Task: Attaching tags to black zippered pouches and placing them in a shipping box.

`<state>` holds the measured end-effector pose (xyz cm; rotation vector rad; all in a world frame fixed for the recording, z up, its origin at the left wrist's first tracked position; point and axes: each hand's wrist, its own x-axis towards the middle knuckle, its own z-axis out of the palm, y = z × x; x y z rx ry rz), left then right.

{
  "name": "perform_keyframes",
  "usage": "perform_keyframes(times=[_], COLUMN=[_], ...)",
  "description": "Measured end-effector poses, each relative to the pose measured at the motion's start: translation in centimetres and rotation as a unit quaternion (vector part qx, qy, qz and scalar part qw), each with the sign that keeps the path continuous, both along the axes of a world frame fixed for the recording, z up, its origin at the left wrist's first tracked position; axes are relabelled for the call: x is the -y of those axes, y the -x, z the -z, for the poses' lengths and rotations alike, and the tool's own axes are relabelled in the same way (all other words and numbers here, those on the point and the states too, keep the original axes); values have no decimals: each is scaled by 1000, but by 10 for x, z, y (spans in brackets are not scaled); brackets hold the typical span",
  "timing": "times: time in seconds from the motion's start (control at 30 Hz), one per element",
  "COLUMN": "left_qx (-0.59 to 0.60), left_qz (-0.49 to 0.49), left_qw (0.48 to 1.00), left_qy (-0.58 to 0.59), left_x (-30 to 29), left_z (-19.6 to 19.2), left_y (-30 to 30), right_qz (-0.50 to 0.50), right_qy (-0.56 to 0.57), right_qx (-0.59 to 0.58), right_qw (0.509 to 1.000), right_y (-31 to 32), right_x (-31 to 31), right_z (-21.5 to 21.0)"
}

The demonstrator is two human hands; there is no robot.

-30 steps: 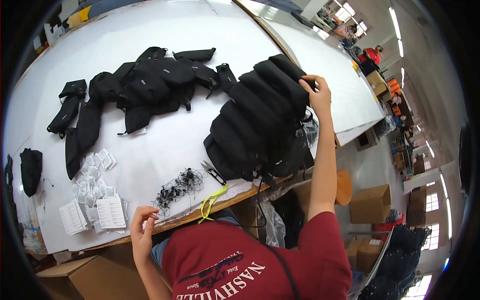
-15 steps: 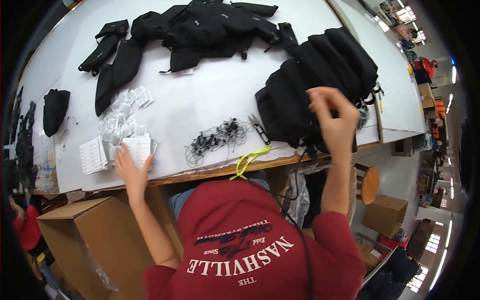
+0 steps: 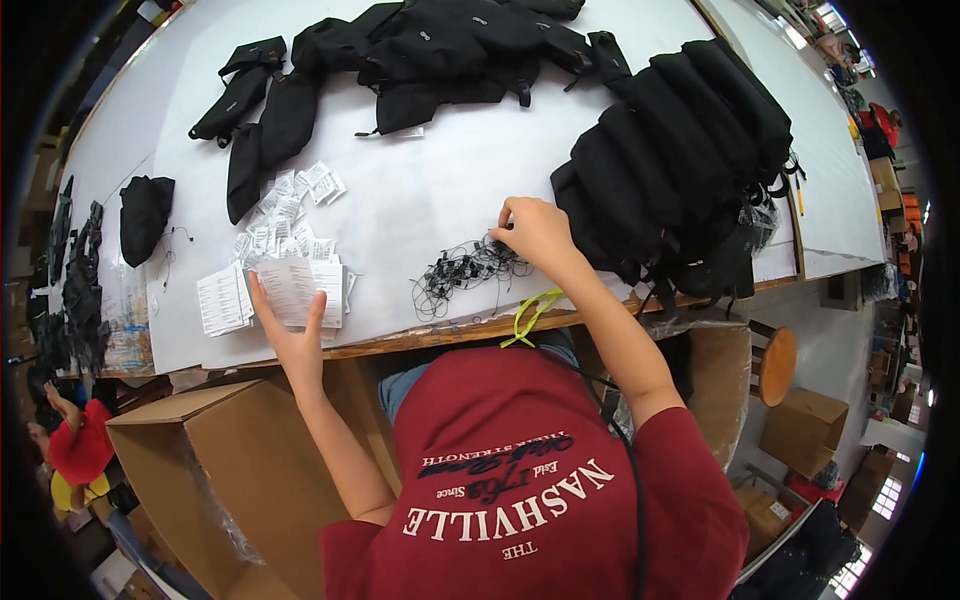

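1. Your left hand [image 3: 285, 335] is at the near edge of the white tabletop [image 3: 430, 190], thumb and fingers [image 3: 318, 305] pinched on a stack of white printed cards [image 3: 295, 288] that lies there.
2. A second stack of printed cards [image 3: 222, 298] lies just beside it on the left, touching or nearly so.
3. Beyond the cards is a scatter of small white packets [image 3: 290, 200], spreading toward the middle of the tabletop.
4. Your right hand [image 3: 535, 232] reaches forward over the tabletop, fingers curled and nipped on the far edge of a tangle of thin black cords with small tags [image 3: 465, 270]; whether a single cord is held, you cannot tell.
5. That tangle lies near the front edge of the tabletop, between your two hands and closer to the right one.
6. A yellow-green loop [image 3: 530, 312] hangs over the wooden front edge just below the tangle.
7. Right of your right hand, a row of black bags [image 3: 680, 160] stands packed together, its near end overhanging the tabletop edge.
8. A loose heap of flat black fabric pieces [image 3: 420, 60] lies at the far side, and a single black pouch [image 3: 145, 215] sits well to the left.
9. An open cardboard box [image 3: 230, 470] stands on the floor below your left arm.
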<state>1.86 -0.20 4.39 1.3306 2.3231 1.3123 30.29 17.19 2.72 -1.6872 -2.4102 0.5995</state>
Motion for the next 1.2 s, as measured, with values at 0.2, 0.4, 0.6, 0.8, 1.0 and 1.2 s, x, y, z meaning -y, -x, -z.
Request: perform_keyframes(times=[0.2,0.4,0.6,0.8,1.0,1.2], left_qx=[90,305,382,417,460,442], left_qz=[23,72,134,135,185,190], left_qw=[996,943,889,887,867,875], left_qy=[-7,-111,-212,-146,-46,-61], left_x=[9,8,-8,-7,-2,-7], left_z=[4,5,-5,-18,-14,-28], left_y=[-1,-10,-35,-57,-80,-108], right_qz=[-2,-33,-52,-18,40,-52], right_qy=[-7,-141,-209,-173,186,197], right_qx=[-93,-312,-349,-566,-596,-530], right_qw=[996,939,912,806,780,823], right_y=[-5,-10,-6,3,-1,10], right_x=[2,19,27,35,50,82], right_z=[-30,-111,-115,-122,-80,-80])
